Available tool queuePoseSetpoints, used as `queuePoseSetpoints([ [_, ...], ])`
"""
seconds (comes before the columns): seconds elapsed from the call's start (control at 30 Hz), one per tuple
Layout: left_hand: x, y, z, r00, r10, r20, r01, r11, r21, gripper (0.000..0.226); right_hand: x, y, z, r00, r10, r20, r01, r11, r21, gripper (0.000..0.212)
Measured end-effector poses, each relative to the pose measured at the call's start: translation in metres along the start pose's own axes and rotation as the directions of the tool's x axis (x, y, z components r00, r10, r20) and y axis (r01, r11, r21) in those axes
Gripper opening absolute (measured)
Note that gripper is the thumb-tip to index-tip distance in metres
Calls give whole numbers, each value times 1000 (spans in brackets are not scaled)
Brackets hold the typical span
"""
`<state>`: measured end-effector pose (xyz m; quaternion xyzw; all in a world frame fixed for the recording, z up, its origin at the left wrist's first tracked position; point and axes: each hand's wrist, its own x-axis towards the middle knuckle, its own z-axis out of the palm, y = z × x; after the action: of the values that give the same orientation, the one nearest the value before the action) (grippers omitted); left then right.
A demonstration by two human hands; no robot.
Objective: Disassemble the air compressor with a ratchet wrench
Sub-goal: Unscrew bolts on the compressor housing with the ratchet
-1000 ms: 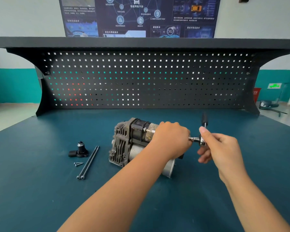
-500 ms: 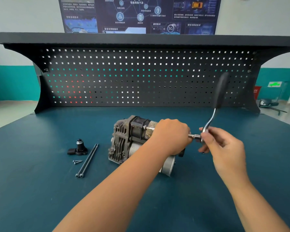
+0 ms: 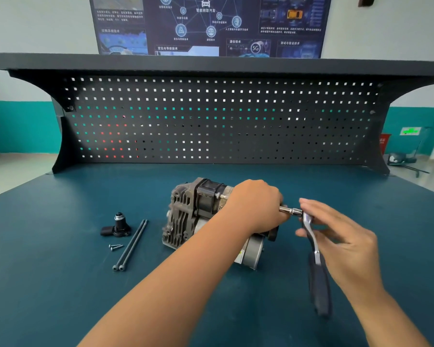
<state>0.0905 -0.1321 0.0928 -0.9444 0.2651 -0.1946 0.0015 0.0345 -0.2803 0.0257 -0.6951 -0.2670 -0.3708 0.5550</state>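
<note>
The air compressor (image 3: pixel 186 216) lies on its side in the middle of the blue bench, its finned grey head to the left. My left hand (image 3: pixel 256 206) grips its right part and hides it. A ratchet wrench (image 3: pixel 313 246) sticks out of the compressor's right end through a chrome socket. Its black handle hangs down toward me and looks blurred. My right hand (image 3: pixel 341 236) holds the wrench by its head, fingers loosely curled around it.
Left of the compressor lie two long black bolts (image 3: pixel 130 244), two small screws (image 3: pixel 115 246) and a black removed fitting (image 3: pixel 118 225). A black pegboard (image 3: pixel 211 121) closes the back of the bench (image 3: pixel 60 284).
The wrench handle has swung from pointing up and away to hanging down toward me. My right hand turned with it. The left hand and the compressor have stayed put.
</note>
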Motion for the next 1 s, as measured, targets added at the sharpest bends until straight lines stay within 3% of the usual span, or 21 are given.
queuePoseSetpoints([
  [0.07, 0, 0, 1, 1000, 3, 1, -3, 1000, 4, 33, 5, -3, 1, 996, 66, -53, -66, 998, -11, 41],
  [0.17, -2, 4, 4, 1000, 4, -3, -4, 999, 42, 33, 18, -9, 9, 958, 253, -136, -259, 965, -33, 15],
  [0.27, -3, 6, 5, 1000, -2, -10, 2, 998, 56, 33, 33, -10, 11, 814, 568, -124, -574, 819, -13, 38],
  [0.33, -4, 6, 5, 1000, -6, -21, 7, 999, 41, 34, 33, -10, 10, 707, 703, -80, -700, 711, 57, 41],
  [0.37, -4, 5, 5, 1000, -9, -23, 10, 1000, 28, 34, 30, -8, 10, 713, 697, -77, -694, 717, 69, 39],
  [0.47, -3, 2, 3, 1000, -7, -8, 7, 1000, 0, 34, 18, -9, 10, 899, 423, -112, -418, 906, 63, 14],
  [0.53, -1, 1, 0, 1000, -20, 0, 20, 1000, -5, 34, 11, -7, 7, 976, 208, -71, -204, 977, 59, 29],
  [0.63, 0, 0, -2, 999, -49, -8, 49, 999, -17, 32, 5, -4, 2, 998, 53, -24, -53, 999, 0, 41],
  [0.73, -1, 1, -1, 999, -42, -2, 42, 999, -18, 32, 4, -3, 4, 991, 105, -87, -105, 994, 1, 44],
  [0.87, -4, 5, 2, 1000, -28, -7, 28, 1000, -2, 33, 23, -6, 11, 922, 350, -163, -360, 932, -34, 11],
  [0.93, -5, 5, 2, 999, -32, -13, 32, 999, -4, 33, 31, -4, 13, 878, 444, -177, -459, 887, -54, 32],
  [1.0, -5, 5, 2, 999, -30, -20, 30, 1000, -4, 34, 30, -2, 13, 864, 463, -198, -482, 874, -64, 38],
])
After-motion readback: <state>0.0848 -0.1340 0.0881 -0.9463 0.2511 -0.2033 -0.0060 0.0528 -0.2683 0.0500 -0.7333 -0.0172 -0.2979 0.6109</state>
